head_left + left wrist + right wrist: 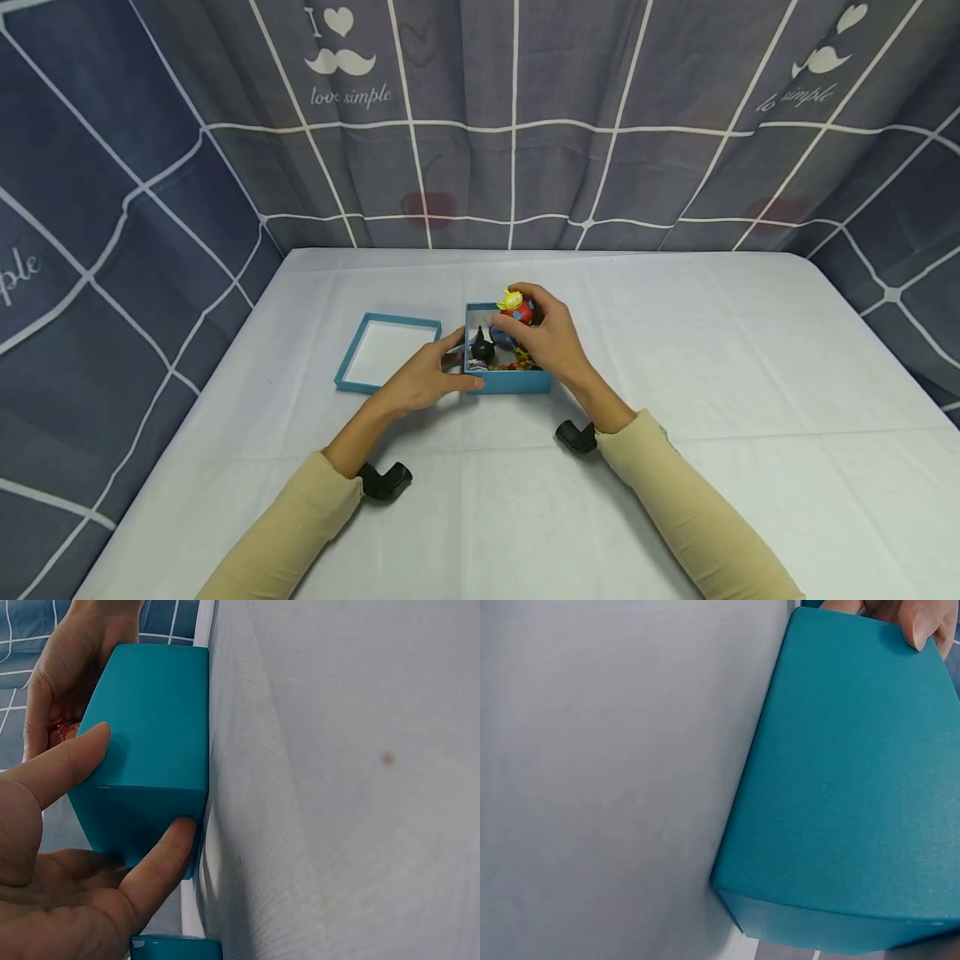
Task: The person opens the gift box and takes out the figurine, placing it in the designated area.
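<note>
A teal box [517, 382] stands without its lid on the white table, several small toy figures inside, among them a black pointed one [482, 347]. My left hand [420, 377] holds the box at its near left corner. In the left wrist view, the thumb presses one wall of the box [154, 712] and the fingers lie along the adjoining side. Over the right part of the box, my right hand [553, 333] grips a red toy figure with a yellow head [513, 302]. The right wrist view shows mostly the box's wall [840, 765]; the toy is hidden there.
The teal box lid [347, 358], white inside, lies left of the box, close to the left forearm. White cloth covers the table [750, 358]. Dark checked curtains [465, 167] hang behind and at both sides. A black device sits at each wrist.
</note>
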Demonstrator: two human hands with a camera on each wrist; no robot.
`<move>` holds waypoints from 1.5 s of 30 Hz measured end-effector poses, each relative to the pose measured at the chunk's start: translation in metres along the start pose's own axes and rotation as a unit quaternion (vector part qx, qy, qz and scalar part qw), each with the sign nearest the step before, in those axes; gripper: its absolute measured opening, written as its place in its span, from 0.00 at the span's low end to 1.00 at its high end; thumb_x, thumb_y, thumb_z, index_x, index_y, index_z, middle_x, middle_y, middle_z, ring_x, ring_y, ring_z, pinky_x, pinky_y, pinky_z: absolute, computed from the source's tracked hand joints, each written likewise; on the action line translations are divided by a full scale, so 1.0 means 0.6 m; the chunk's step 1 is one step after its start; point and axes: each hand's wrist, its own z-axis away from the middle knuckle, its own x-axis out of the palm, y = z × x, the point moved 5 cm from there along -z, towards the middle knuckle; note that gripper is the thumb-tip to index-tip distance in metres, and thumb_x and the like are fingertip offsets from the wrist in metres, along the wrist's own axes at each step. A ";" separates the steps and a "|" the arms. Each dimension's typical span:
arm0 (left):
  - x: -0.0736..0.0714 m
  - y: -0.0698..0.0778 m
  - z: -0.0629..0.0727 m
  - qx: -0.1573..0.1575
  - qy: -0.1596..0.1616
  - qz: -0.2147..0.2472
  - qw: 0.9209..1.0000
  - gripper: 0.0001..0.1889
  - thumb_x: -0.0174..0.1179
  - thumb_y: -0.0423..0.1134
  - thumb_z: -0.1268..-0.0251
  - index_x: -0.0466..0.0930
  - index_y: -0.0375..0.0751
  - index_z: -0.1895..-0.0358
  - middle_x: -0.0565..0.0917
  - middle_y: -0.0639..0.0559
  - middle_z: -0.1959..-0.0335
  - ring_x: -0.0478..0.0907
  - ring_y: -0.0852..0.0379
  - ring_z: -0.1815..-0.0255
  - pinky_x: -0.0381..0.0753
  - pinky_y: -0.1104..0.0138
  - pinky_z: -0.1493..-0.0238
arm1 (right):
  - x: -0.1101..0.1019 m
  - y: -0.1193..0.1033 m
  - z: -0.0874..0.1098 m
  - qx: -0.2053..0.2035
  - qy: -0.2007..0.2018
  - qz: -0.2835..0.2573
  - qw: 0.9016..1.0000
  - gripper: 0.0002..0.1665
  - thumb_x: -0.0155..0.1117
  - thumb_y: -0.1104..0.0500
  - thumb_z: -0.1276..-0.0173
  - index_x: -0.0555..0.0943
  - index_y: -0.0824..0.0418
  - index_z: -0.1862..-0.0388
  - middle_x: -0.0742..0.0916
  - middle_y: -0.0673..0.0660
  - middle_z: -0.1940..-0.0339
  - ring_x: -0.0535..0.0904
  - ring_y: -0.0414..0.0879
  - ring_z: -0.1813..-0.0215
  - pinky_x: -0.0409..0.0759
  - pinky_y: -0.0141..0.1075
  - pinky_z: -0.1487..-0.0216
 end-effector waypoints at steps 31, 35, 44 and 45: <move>-0.001 0.001 -0.001 -0.007 0.001 -0.014 1.000 0.51 0.70 0.44 0.39 0.45 0.37 0.21 0.59 0.40 0.25 0.61 0.45 0.27 0.63 0.51 0.31 | -0.015 0.058 -0.011 0.049 -0.047 -0.046 0.997 0.36 0.53 0.63 0.26 0.54 0.65 0.23 0.73 0.63 0.48 0.70 0.50 0.52 0.70 0.35 0.49; -0.001 0.001 0.000 -0.006 0.001 -0.012 1.000 0.51 0.70 0.43 0.39 0.45 0.37 0.21 0.59 0.40 0.24 0.61 0.45 0.27 0.64 0.51 0.32 | -0.017 0.058 -0.010 0.037 -0.044 -0.055 0.997 0.33 0.52 0.65 0.25 0.56 0.67 0.24 0.74 0.64 0.51 0.70 0.49 0.56 0.71 0.32 0.53; -0.001 0.003 -0.002 0.008 -0.005 -0.001 1.000 0.50 0.70 0.42 0.39 0.46 0.36 0.21 0.59 0.40 0.24 0.62 0.44 0.27 0.65 0.50 0.33 | -0.022 0.065 -0.006 0.009 -0.024 -0.053 0.998 0.29 0.67 0.63 0.32 0.70 0.66 0.34 0.79 0.61 0.48 0.80 0.51 0.57 0.80 0.34 0.58; -0.001 0.003 -0.002 0.007 -0.005 -0.002 1.000 0.50 0.70 0.42 0.38 0.46 0.36 0.21 0.59 0.40 0.24 0.61 0.44 0.27 0.65 0.50 0.33 | -0.022 0.066 -0.006 0.007 -0.024 -0.057 0.998 0.28 0.68 0.63 0.33 0.71 0.66 0.37 0.79 0.61 0.49 0.80 0.51 0.58 0.80 0.35 0.59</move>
